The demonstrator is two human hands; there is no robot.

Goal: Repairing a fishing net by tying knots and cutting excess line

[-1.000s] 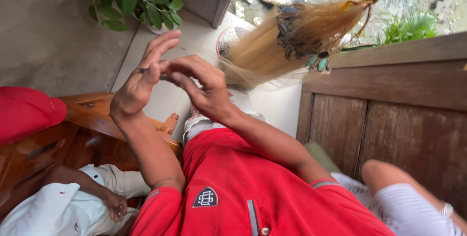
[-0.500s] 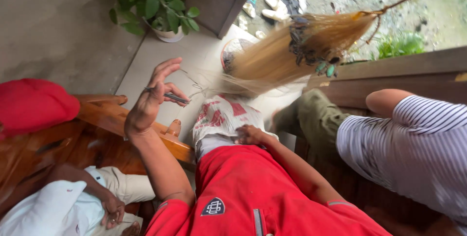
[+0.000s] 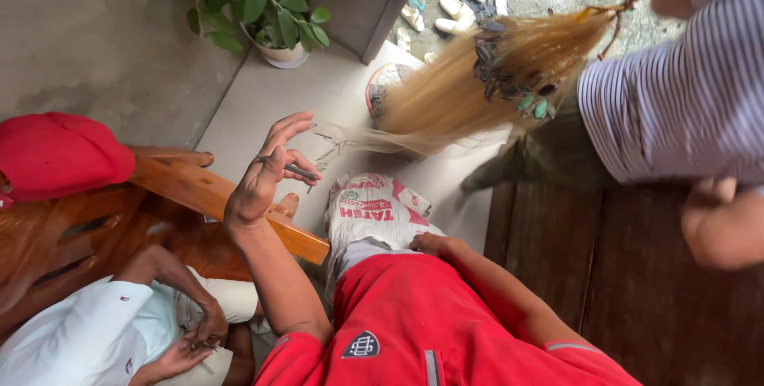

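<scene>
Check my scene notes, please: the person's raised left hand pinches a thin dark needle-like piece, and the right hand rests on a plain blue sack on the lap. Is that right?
Not quite. In the head view the sack is white with red and green print, not plain blue. The rest holds: the left hand pinches the thin dark piece, and the right hand rests on the sack.

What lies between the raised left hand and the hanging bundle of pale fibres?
In the head view, only thin loose strands over bare concrete floor separate the left hand from the fibre bundle.
</scene>
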